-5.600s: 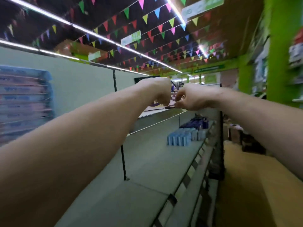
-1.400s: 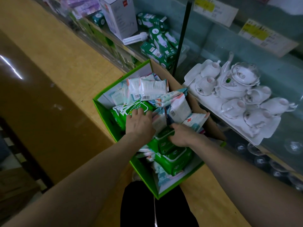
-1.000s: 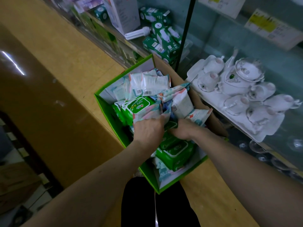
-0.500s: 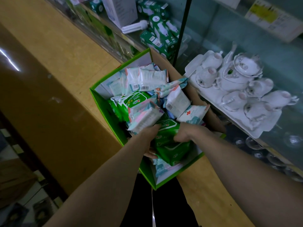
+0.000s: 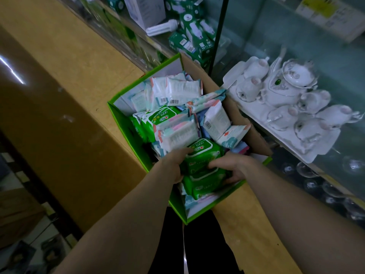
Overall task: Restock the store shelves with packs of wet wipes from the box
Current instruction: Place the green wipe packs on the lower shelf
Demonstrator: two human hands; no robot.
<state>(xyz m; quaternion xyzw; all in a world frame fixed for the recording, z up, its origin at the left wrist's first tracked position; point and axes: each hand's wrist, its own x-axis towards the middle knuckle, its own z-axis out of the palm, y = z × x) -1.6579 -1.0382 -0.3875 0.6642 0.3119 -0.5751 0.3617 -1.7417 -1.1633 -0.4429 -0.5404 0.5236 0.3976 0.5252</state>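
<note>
1. Grip: the left hand and right hand close in from opposite sides on a stack of green plastic packs of wet wipes. The fingers curl round the pack edges, so both grips are full. Squeezing from two sides is likely the way to carry several soft packs as one block.
2. Stack: about three packs lie flat on one another with their white label lids up. They sit at the near end of the box, between the two palms. I cannot tell whether the stack has been lifted clear of what lies under it.
3. Neighbours: pastel-and-white soft packs lean on edge against the far side of the stack. They will probably slump into the gap once the stack is out.
4. Box: an open cardboard box with green lining stands on the tan floor, just in front of the person's legs. It is heaped nearly to the rim, so much restocking likely remains.
5. Around: a white porcelain tea set sits just right of the box, with green cartons of light bulbs beyond. A straight upward lift would keep the right forearm off the porcelain.
6. The shelf to be filled is not in view.
</note>
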